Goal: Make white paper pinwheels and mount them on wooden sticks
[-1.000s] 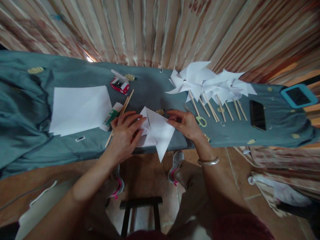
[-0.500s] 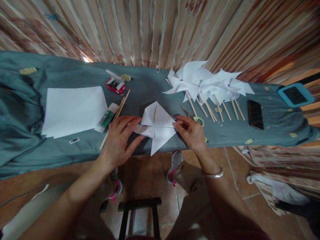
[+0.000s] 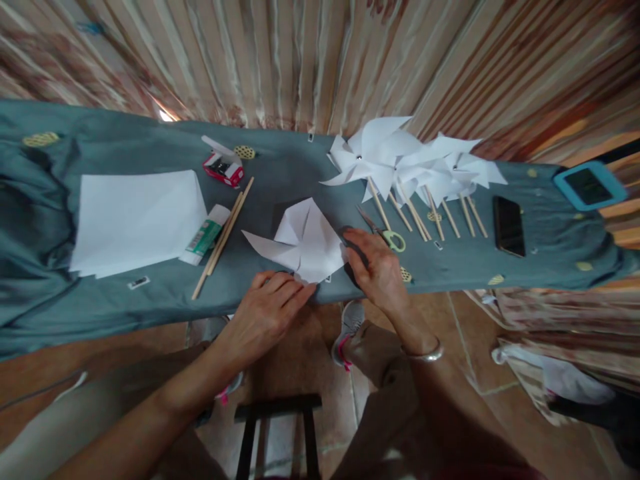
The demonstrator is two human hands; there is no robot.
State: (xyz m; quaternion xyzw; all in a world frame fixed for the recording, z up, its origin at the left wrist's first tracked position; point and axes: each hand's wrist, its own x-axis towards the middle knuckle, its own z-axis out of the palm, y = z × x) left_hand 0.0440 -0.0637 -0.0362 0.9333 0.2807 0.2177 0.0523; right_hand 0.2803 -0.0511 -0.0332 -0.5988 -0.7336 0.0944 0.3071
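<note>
A partly folded white paper pinwheel [image 3: 315, 243] lies near the front edge of the cloth-covered table. One pointed blade sticks out to its left, and its other flaps bend toward the middle. My left hand [image 3: 273, 303] is at the front edge of the paper, its fingers closed on the lower flap; the fingertips partly cover that flap. Beside the right corner, my right hand [image 3: 380, 267] has thumb and index finger apart, close to the paper. Scissors [image 3: 393, 240] with pale green handles lie just behind my right hand.
Finished paper pinwheels [image 3: 400, 160] on wooden sticks lie at the back right, near a black phone [image 3: 509, 225] and a blue-framed device [image 3: 590, 185]. Leftward are paper sheets [image 3: 137, 223], a glue stick [image 3: 205, 235], loose wooden sticks [image 3: 225, 233] and a small red box [image 3: 223, 168].
My left hand has moved from the left blade to the front flap, which is now folded inward. The left blade is released. My right hand's fingers have parted from the right corner.
</note>
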